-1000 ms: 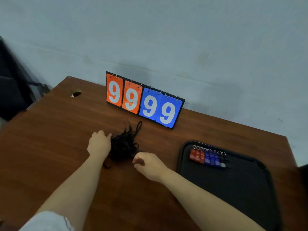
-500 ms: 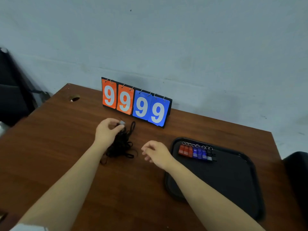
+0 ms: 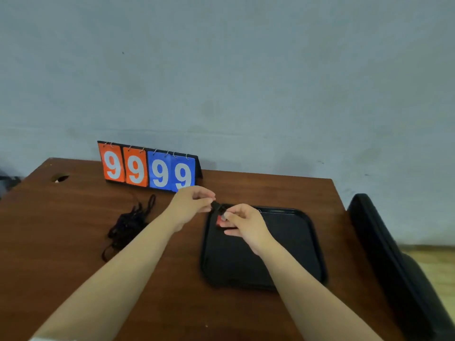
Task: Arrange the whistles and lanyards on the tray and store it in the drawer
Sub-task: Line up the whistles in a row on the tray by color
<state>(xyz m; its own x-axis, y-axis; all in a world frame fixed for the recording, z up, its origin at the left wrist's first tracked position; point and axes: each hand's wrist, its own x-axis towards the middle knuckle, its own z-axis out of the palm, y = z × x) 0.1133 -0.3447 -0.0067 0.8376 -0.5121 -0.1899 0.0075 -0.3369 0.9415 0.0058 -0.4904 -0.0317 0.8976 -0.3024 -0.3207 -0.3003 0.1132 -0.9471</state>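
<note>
A black tray (image 3: pixel 295 244) lies on the right half of the wooden table. Above its far left corner my left hand (image 3: pixel 192 205) pinches the black end of a lanyard (image 3: pixel 216 206). My right hand (image 3: pixel 243 223) meets it there, thumb and forefinger pinching the small grey clip (image 3: pixel 223 217) at that end. One red whistle (image 3: pixel 218 221) peeks out just under my right fingers; the rest of the whistle row is hidden behind that hand. A tangled pile of black lanyards (image 3: pixel 128 225) lies on the table to the left, partly behind my left forearm.
A flip scoreboard (image 3: pixel 147 168) reading 9999 stands at the table's far edge by the wall. A cable hole (image 3: pixel 59 178) sits in the far left corner. A black chair (image 3: pixel 394 267) stands close to the table's right edge.
My left hand lifted from the lanyard pile and carried one lanyard end right to the tray's far left corner. My right hand moved over the whistles and took the clip. The view shifted right.
</note>
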